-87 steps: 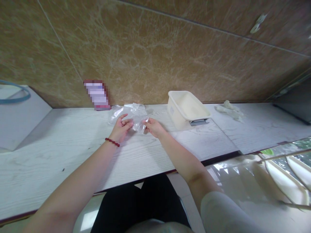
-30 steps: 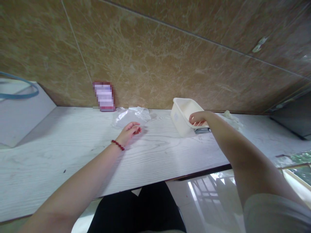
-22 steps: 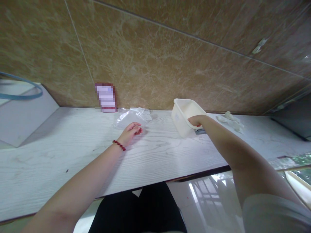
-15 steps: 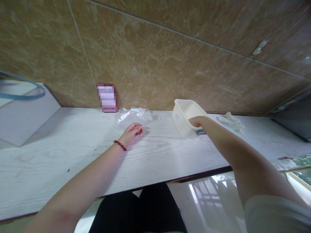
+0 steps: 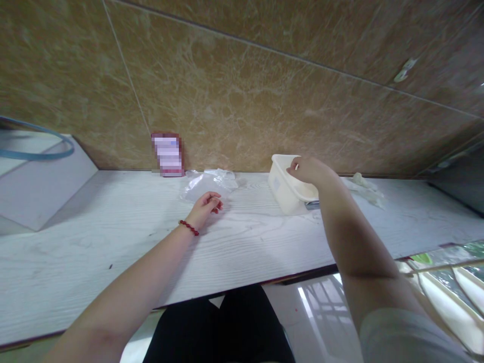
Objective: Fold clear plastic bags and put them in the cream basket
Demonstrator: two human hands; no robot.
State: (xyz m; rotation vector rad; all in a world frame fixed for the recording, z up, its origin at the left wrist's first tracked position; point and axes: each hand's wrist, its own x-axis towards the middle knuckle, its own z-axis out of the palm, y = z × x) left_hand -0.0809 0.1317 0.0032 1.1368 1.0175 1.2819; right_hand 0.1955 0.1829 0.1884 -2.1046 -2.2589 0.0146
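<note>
My left hand (image 5: pixel 206 207), with a red bead bracelet (image 5: pixel 188 227) on its wrist, rests over the white wood-grain table. Its fingers are curled together, and whatever may be between them is too small to make out. A crumpled clear plastic bag (image 5: pixel 206 184) lies just beyond it, close to its fingertips. My right hand (image 5: pixel 305 170) is over the opening of a cream plastic bin (image 5: pixel 284 190), thumb and fingers pinched. Anything in that pinch cannot be made out. The bin's contents are mostly hidden by the hand and the near wall.
A pixelated red-edged card or phone (image 5: pixel 168 155) leans on the brown tiled wall (image 5: pixel 234 96). At the left stands a white box (image 5: pixel 49 186) with a blue hoop (image 5: pixel 45 154) over it. White crumpled cloth or gloves (image 5: pixel 365 189) lie right of the bin. The table's front edge (image 5: pixel 242 288) is near my legs.
My right hand has risen from deep inside the bin to above its opening, fingers now pinched in view. My left hand has stayed nearly still beside the bag.
</note>
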